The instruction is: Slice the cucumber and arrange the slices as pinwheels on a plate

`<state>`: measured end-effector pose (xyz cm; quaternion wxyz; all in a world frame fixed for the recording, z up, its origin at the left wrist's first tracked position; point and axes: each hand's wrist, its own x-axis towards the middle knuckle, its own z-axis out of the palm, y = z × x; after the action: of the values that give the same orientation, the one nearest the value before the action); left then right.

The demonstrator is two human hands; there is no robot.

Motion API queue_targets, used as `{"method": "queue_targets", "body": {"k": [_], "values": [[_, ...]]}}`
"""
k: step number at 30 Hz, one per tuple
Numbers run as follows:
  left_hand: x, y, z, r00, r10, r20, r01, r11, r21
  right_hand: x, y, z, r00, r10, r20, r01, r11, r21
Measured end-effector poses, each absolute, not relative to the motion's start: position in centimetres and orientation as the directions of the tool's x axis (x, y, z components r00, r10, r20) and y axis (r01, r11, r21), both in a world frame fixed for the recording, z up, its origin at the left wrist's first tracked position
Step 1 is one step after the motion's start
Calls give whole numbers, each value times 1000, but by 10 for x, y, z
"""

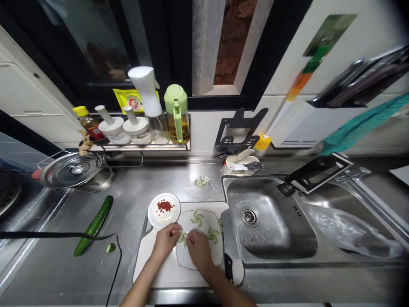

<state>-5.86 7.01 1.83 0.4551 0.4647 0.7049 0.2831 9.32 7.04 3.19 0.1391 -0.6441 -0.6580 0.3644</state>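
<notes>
A squarish white plate lies on a white cutting board. On it, thin cucumber slices are laid in pinwheel shapes near its back and right side. My left hand is at the plate's left edge, fingertips pinched together; whether anything is between them is too small to tell. Over the plate's left part, my right hand has its fingers closed at a cucumber slice, beside the left fingertips. A round white dish with red goji berries stands just behind my left hand.
A knife lies at the board's right edge, by the sink. A cucumber and its cut end lie left, near a black cord. More slices lie behind the board. A lidded pot and oil bottle stand behind.
</notes>
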Motion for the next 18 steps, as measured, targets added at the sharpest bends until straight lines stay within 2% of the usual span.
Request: {"method": "queue_targets", "body": {"k": [18], "values": [[-51, 72, 31, -79, 946, -314, 605, 296, 739, 86, 69, 31, -117, 943, -313, 857, -64, -511]]}}
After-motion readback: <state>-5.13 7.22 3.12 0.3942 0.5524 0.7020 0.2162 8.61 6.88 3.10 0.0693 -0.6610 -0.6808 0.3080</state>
